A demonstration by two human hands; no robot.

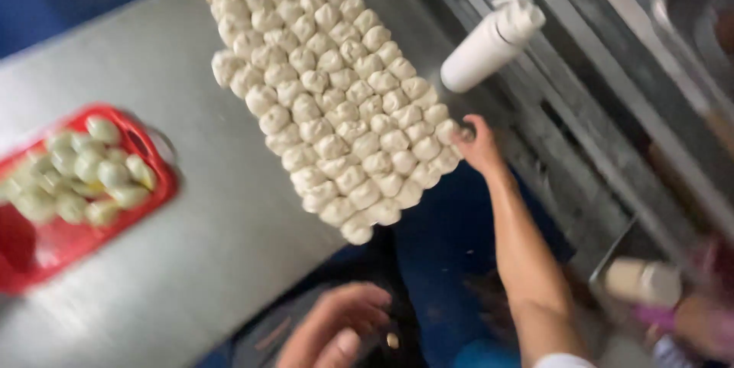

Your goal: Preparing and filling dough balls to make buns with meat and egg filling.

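At the bottom centre of the frame we see our left hand (pixel 336 330) hanging below the edge of the desk (pixel 176 261), its grip loosely curled and holding nothing. To its right our right arm reaches up the frame, and the right hand (pixel 478 146) sits at the lower right corner of a large block of raw dough balls (pixel 329 92); its fingertips touch the outermost pieces, but blur keeps us from telling whether that grip is closed on anything. The block lies in packed rows on the steel desk, running from frame centre to the top. At left, well apart, a red tray (pixel 46 249) holds a small heap of pale dough pieces (pixel 84 177). At upper right a white squeeze bottle (pixel 489 43) lies tilted near the dark grooved ledge (pixel 581 115).
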